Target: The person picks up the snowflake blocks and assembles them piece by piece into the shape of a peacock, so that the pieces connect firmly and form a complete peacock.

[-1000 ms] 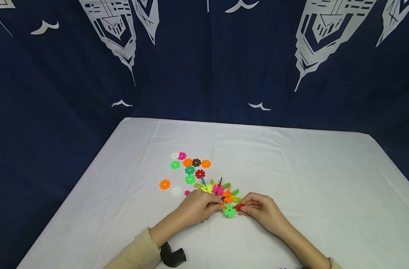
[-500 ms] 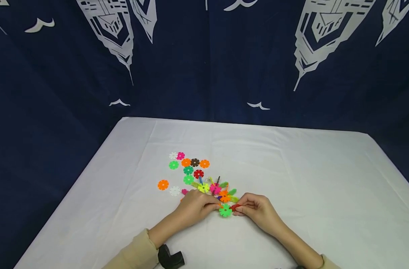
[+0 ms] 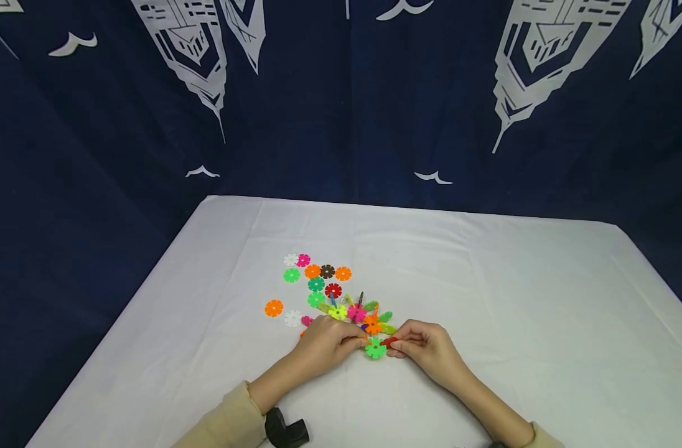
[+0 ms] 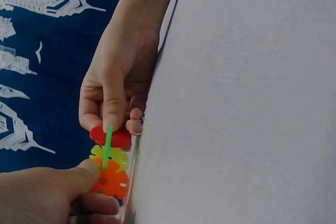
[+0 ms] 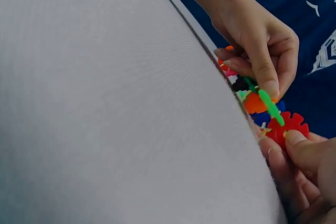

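In the head view my left hand [image 3: 330, 343] and right hand [image 3: 430, 350] meet at a chain of notched plastic discs near the front middle of the table. The left thumb and fingers pinch an orange disc [image 4: 109, 183]. Between the hands a bright green disc [image 3: 376, 348] faces up, slotted at its edges with the orange disc and a red disc [image 5: 290, 126]. My right thumb and fingers pinch that red disc. Behind the hands the chain continues with an orange disc [image 3: 371, 325], a pink disc [image 3: 357, 313] and a yellow disc [image 3: 338, 312], with other discs standing in their slots.
Several loose notched discs lie flat beyond the left hand, among them a brown one [image 3: 326, 271], a red one [image 3: 333, 290] and an orange one [image 3: 274, 308]. A white cloth covers the table [image 3: 520, 292]. A dark patterned curtain [image 3: 318, 112] hangs behind it.
Both hands and the disc chain have shifted slightly left on the table. The grips on the orange and red discs stay the same, and the loose discs have not moved.
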